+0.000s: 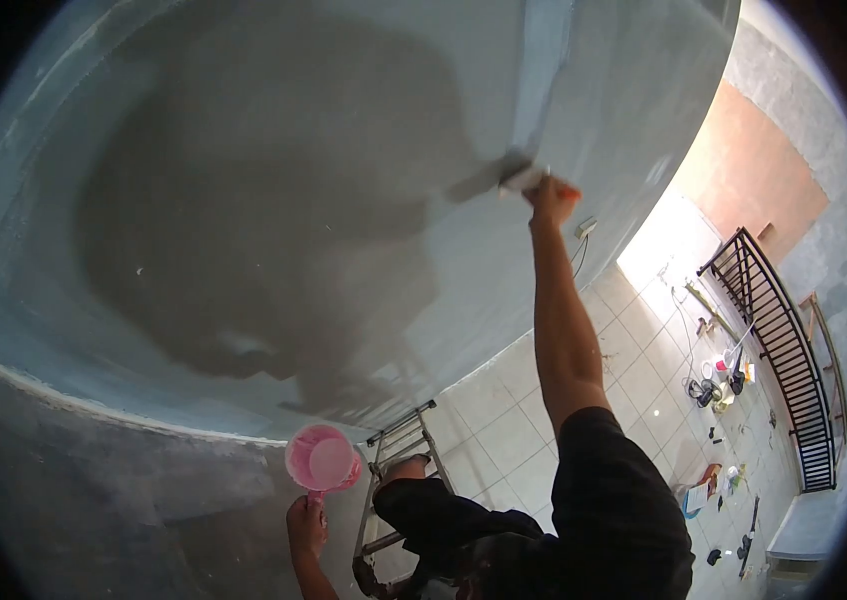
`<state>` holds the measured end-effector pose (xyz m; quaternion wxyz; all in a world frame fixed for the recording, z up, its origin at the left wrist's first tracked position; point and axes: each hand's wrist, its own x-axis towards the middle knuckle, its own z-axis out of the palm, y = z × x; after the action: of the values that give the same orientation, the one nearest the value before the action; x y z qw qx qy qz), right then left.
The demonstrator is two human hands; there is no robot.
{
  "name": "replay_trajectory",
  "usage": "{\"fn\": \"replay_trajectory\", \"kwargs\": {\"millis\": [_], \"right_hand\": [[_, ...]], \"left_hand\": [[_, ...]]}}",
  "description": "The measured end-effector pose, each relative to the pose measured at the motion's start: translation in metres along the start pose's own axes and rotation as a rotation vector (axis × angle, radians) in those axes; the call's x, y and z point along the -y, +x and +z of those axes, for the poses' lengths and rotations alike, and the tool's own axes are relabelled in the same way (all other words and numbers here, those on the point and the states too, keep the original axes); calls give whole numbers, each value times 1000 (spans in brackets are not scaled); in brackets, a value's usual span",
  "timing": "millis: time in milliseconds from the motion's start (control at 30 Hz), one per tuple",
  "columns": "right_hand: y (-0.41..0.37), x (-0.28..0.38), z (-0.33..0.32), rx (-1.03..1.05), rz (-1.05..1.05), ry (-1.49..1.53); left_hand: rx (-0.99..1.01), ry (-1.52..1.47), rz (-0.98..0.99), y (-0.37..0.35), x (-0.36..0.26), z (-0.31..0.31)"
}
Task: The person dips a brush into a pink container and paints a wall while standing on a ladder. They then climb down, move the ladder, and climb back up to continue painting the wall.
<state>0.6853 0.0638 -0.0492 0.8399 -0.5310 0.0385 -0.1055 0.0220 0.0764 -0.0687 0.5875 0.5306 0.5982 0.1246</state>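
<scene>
1. Right hand [552,200] is up at full stretch, the arm running almost straight toward 12 o'clock from the black sleeve. It is clenched round the handle of a trowel [489,180].
2. The trowel's blade sticks out from that fist toward 8 o'clock, flat against the grey surface [644,100]. Its long axis runs roughly from 2 to 8 o'clock, across the line of the arm.
3. A pale streak [536,70] climbs from the blade toward 12 o'clock. A broad dark patch [264,200] spreads away at the blade's 9 o'clock side.
4. Left hand [306,525] is down low, well apart from the trowel, at about 7 o'clock from it. It is gripping the handle of a pink cup [322,458], which sits just above the fist with its mouth open to view. I cannot tell what is inside.
5. So the right hand is the one on the surface. The cup hangs far below and to the left, near the ladder [399,450].
6. Beneath it all lie a tiled floor [504,420] and a black railing [774,340] out at 3 o'clock.
</scene>
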Motion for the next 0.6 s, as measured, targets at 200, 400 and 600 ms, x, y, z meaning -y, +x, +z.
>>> {"fn": "replay_trajectory", "kwargs": {"millis": [200, 400, 600], "right_hand": [[31, 175, 48, 399, -291, 695], [11, 80, 24, 406, -165, 597], [-30, -101, -79, -3, 68, 344]], "left_hand": [[68, 15, 63, 4, -17, 18], [89, -35, 76, 6, -14, 32], [82, 13, 54, 12, -6, 30]]}}
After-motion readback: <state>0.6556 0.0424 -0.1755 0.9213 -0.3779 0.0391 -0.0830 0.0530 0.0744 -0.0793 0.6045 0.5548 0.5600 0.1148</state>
